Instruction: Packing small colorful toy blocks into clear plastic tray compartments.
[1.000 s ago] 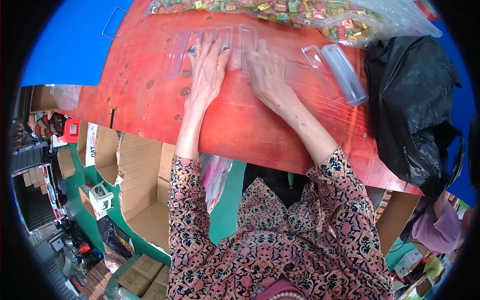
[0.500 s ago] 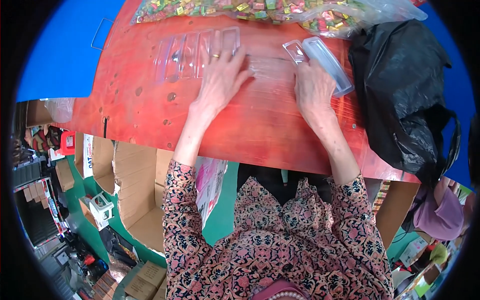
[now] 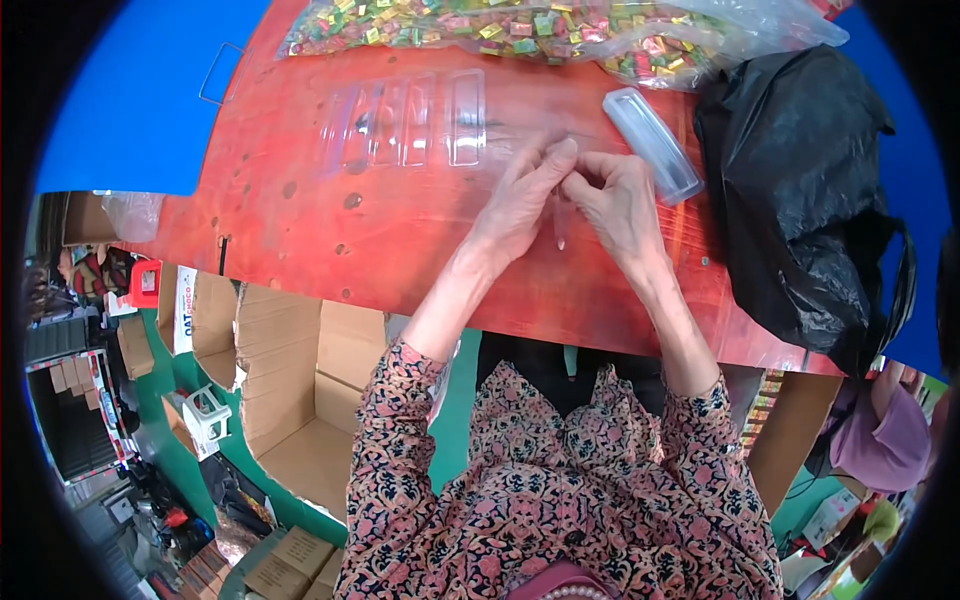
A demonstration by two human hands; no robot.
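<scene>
My left hand (image 3: 525,195) and my right hand (image 3: 617,200) meet over the middle of the red table. Between them they pinch a narrow clear plastic tray (image 3: 560,238), mostly hidden by my fingers; its lower end shows below them. To the left, several clear plastic trays (image 3: 467,118) lie side by side in a row. On the right, nearest my right hand, a stack of nested clear trays (image 3: 653,145) rests at a slant.
A big clear bag of small colourful wrapped sweets (image 3: 520,35) lies along the far edge. A black plastic bag (image 3: 800,190) sits at the right of the red table (image 3: 290,230). Open cardboard boxes (image 3: 280,390) stand below left. Another person in purple (image 3: 880,440) is at far right.
My right hand has left the stack with a clear tray and moved slightly left. My left hand has come right from the row to meet it, and both now grip that tray.
</scene>
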